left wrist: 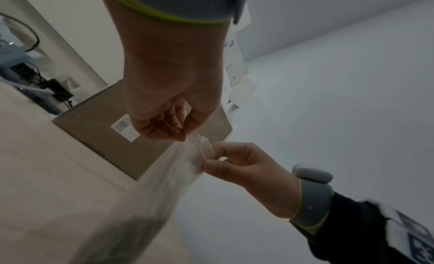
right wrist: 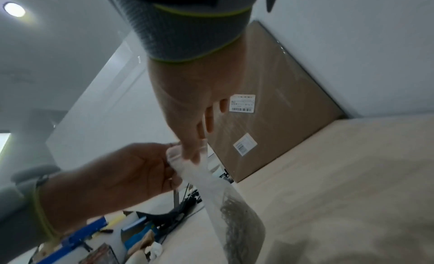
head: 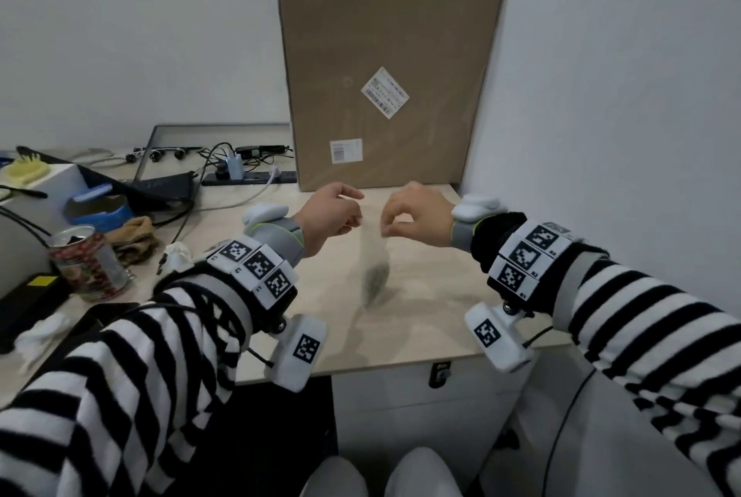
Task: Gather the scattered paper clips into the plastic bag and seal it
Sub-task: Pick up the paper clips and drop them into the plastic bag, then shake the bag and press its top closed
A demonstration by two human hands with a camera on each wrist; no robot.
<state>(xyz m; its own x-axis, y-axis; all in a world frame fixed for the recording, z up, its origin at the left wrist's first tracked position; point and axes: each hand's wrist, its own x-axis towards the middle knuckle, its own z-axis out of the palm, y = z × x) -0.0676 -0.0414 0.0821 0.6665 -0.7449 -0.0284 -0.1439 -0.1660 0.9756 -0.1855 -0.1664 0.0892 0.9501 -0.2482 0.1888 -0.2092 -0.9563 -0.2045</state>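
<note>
A clear plastic bag [head: 373,256] hangs above the pale desk [head: 433,296], motion-blurred, with a dark clump of paper clips [head: 376,280] at its bottom. My left hand [head: 335,216] pinches the bag's top edge from the left, and my right hand [head: 409,216] pinches it from the right. In the left wrist view my left hand [left wrist: 178,130] holds one corner of the bag [left wrist: 178,167], while my right hand [left wrist: 211,160] nips the other. The right wrist view shows my right hand [right wrist: 192,154] on the bag's mouth [right wrist: 202,167], with the clips [right wrist: 239,221] below.
A tall cardboard box [head: 389,75] stands against the wall just behind my hands. To the left are a drink can [head: 86,264], a blue tape roll [head: 100,208], a brown cloth [head: 134,236], cables and a power strip [head: 248,175]. The desk's front edge [head: 401,364] lies near me.
</note>
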